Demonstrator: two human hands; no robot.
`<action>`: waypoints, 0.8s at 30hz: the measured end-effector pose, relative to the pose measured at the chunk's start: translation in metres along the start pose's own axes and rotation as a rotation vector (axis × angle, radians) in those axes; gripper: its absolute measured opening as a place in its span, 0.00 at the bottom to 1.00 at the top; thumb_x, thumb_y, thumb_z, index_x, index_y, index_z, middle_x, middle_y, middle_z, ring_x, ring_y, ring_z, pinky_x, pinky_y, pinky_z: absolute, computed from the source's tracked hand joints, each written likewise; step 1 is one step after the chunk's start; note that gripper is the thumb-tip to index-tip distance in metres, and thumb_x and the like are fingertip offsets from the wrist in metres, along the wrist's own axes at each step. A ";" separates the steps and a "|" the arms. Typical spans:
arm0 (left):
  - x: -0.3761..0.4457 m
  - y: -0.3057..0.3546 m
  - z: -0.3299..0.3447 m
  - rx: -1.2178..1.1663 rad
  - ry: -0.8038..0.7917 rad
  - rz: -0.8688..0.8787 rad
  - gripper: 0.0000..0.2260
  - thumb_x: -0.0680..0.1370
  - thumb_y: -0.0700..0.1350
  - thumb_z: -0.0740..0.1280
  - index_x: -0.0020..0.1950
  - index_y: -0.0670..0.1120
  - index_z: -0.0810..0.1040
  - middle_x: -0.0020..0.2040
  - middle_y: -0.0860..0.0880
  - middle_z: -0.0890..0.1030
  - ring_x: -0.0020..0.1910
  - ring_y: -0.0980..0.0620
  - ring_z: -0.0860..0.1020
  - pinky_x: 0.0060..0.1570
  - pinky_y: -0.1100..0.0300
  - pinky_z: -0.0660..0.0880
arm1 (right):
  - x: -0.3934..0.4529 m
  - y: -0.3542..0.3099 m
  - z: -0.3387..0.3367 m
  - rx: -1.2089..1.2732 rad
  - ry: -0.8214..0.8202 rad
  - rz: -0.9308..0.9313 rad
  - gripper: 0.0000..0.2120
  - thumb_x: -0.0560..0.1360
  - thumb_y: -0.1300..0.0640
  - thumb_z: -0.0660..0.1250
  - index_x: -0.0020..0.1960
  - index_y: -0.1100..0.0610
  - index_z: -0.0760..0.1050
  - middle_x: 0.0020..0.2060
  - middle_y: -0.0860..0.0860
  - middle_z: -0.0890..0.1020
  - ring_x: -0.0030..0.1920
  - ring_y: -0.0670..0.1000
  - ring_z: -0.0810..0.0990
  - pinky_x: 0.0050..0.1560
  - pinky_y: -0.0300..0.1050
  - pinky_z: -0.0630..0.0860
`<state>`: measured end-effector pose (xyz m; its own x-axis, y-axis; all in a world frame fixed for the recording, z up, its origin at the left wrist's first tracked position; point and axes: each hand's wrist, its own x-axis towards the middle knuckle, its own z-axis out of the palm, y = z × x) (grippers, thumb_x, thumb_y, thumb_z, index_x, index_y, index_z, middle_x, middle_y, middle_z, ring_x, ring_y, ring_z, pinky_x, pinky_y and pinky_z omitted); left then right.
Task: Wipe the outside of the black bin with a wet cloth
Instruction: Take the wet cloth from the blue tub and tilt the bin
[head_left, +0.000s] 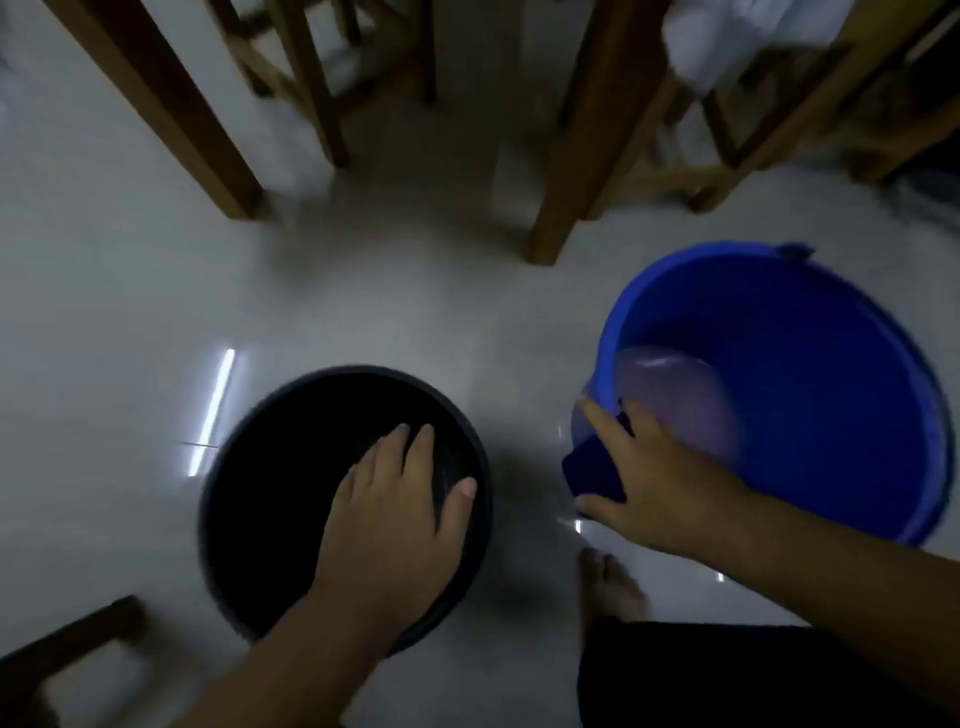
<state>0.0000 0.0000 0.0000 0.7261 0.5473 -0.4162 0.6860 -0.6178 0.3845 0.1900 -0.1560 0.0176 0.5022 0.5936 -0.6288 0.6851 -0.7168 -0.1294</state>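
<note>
The left hand (395, 514) lies spread, fingers loose, over the open mouth of the black bin (249, 519) on the floor (130, 312). Right of the bin, the right hand (660, 488) pinches a dark blue cloth (592, 473), partly hidden, against the blue bucket (831, 384) rim. Motion blur smears everything.

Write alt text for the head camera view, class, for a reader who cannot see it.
Seen from above, a person's left hand rests on the rim of a round black plastic bin on a pale tiled floor. Their right hand holds a dark blue cloth at the edge of a large blue plastic bucket; wooden furniture legs stand behind.
</note>
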 end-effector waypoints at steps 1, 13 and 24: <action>0.000 -0.003 0.018 0.008 -0.019 0.016 0.33 0.76 0.65 0.46 0.76 0.50 0.55 0.76 0.48 0.61 0.74 0.48 0.59 0.72 0.52 0.58 | 0.007 0.000 0.018 0.002 0.034 -0.006 0.42 0.75 0.37 0.67 0.79 0.41 0.42 0.72 0.54 0.55 0.69 0.58 0.67 0.62 0.53 0.75; -0.044 -0.044 0.099 0.219 0.052 0.145 0.35 0.76 0.66 0.46 0.78 0.49 0.47 0.78 0.47 0.56 0.76 0.48 0.54 0.74 0.50 0.54 | 0.013 0.024 0.064 -0.036 0.327 -0.099 0.47 0.76 0.57 0.70 0.79 0.42 0.38 0.70 0.52 0.65 0.59 0.54 0.75 0.54 0.47 0.76; -0.089 -0.043 0.113 0.387 0.169 0.142 0.34 0.77 0.65 0.49 0.77 0.47 0.50 0.78 0.44 0.58 0.76 0.45 0.56 0.73 0.45 0.56 | 0.001 0.022 0.070 0.008 0.361 0.047 0.23 0.76 0.57 0.69 0.65 0.58 0.60 0.47 0.57 0.76 0.45 0.56 0.77 0.42 0.51 0.74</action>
<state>-0.0990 -0.0859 -0.0722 0.8314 0.5067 -0.2282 0.5344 -0.8416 0.0783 0.1682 -0.1971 -0.0395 0.6881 0.6495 -0.3236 0.6533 -0.7486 -0.1133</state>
